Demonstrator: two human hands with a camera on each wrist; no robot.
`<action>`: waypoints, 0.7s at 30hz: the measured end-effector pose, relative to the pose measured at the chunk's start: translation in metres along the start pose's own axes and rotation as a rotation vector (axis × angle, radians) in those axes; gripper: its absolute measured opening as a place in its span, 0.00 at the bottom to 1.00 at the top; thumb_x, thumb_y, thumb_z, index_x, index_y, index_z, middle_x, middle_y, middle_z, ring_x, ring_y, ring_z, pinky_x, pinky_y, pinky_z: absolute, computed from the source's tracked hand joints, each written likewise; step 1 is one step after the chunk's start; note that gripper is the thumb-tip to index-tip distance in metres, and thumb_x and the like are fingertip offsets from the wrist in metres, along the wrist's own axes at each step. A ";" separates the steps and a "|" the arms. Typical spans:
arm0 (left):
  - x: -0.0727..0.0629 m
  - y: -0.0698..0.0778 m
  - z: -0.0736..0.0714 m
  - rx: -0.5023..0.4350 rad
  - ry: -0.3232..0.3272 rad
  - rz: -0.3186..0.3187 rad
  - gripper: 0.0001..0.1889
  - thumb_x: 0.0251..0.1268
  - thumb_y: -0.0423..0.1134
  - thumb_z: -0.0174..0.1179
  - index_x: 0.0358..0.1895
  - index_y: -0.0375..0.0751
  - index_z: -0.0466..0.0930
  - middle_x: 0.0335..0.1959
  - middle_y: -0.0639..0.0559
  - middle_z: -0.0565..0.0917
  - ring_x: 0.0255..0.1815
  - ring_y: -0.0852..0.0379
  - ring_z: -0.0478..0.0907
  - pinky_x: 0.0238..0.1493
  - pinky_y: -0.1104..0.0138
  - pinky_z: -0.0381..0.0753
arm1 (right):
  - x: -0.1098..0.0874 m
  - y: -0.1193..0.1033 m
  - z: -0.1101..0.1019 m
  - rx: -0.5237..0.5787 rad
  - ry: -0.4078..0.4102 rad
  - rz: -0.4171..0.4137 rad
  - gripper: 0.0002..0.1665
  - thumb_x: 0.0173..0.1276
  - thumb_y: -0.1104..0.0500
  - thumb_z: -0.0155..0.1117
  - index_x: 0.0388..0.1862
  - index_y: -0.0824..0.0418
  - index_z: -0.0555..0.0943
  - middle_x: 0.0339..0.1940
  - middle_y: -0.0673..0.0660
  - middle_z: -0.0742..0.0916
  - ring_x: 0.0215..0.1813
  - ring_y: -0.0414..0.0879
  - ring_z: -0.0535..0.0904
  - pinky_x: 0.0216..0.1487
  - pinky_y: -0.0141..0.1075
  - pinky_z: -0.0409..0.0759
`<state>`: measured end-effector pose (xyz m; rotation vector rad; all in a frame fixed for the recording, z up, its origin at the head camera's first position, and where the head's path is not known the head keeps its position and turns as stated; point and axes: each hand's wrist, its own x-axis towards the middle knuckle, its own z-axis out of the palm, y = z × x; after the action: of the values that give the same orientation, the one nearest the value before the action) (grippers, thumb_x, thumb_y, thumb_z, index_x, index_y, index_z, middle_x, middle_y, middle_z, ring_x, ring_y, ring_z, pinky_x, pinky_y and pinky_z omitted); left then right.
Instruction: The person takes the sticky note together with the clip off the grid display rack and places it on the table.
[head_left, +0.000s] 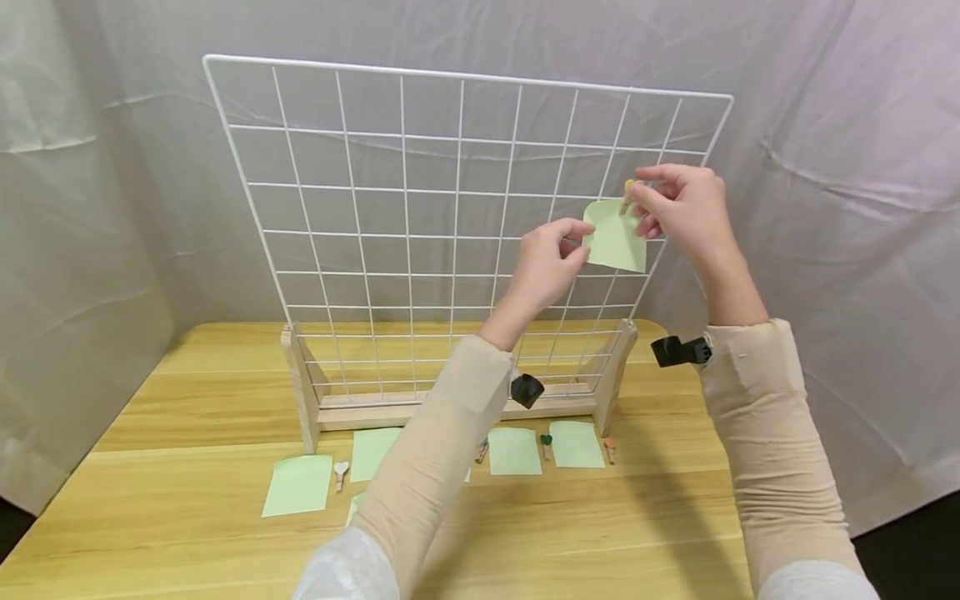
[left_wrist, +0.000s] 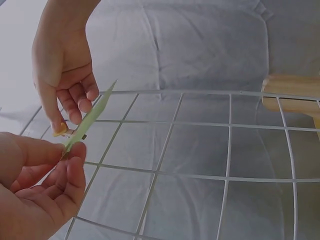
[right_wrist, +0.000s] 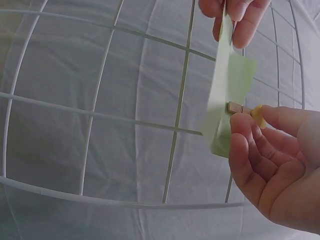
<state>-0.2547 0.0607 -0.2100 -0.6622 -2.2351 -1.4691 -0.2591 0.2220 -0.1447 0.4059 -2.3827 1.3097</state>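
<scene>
A pale green paper square [head_left: 617,242] is held up in front of the upper right part of a white wire grid [head_left: 431,192]. My left hand [head_left: 551,262] pinches its left edge between thumb and fingers. At the paper's top edge, my right hand [head_left: 686,208] pinches a small wooden clothespin [right_wrist: 240,108] with a yellow ornament [right_wrist: 258,116]. In the right wrist view the clothespin's wooden tip overlaps the paper. The left wrist view shows the paper [left_wrist: 92,116] nearly edge-on, close to the grid wires.
The grid stands in a wooden base [head_left: 450,410] on a wood-grain table [head_left: 187,533]. Several green paper squares [head_left: 298,485] lie before the base, with small clothespins between them, one with a white heart [head_left: 341,475], one dark green [head_left: 546,446], one orange [head_left: 611,449]. Grey cloth [head_left: 480,29] hangs behind.
</scene>
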 end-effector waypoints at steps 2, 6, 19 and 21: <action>0.001 0.000 0.001 -0.002 0.011 -0.005 0.13 0.55 0.26 0.56 0.46 0.36 0.79 0.29 0.48 0.81 0.22 0.62 0.70 0.24 0.77 0.67 | 0.001 0.000 0.000 -0.024 -0.008 -0.003 0.23 0.62 0.61 0.58 0.53 0.73 0.73 0.16 0.47 0.81 0.13 0.38 0.75 0.19 0.26 0.75; 0.002 -0.001 0.001 -0.004 0.019 -0.022 0.14 0.55 0.26 0.56 0.46 0.36 0.79 0.26 0.49 0.80 0.21 0.62 0.69 0.23 0.77 0.67 | 0.002 0.000 0.001 -0.071 -0.024 -0.013 0.22 0.63 0.60 0.57 0.52 0.72 0.74 0.16 0.48 0.80 0.14 0.37 0.74 0.19 0.26 0.75; 0.001 -0.005 0.001 -0.014 0.022 -0.034 0.14 0.55 0.25 0.56 0.46 0.36 0.79 0.25 0.47 0.81 0.21 0.61 0.72 0.21 0.77 0.68 | 0.006 0.004 0.004 -0.157 -0.038 -0.054 0.17 0.64 0.61 0.57 0.47 0.72 0.77 0.17 0.49 0.81 0.14 0.37 0.74 0.19 0.27 0.75; 0.001 -0.006 0.001 -0.021 0.024 -0.032 0.14 0.55 0.24 0.55 0.46 0.35 0.79 0.25 0.47 0.81 0.21 0.61 0.72 0.21 0.77 0.68 | 0.007 0.005 0.004 -0.150 -0.009 -0.074 0.16 0.63 0.62 0.58 0.45 0.73 0.78 0.17 0.48 0.81 0.14 0.36 0.74 0.18 0.26 0.75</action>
<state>-0.2591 0.0601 -0.2140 -0.6152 -2.2250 -1.5094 -0.2684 0.2205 -0.1471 0.4512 -2.4289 1.0906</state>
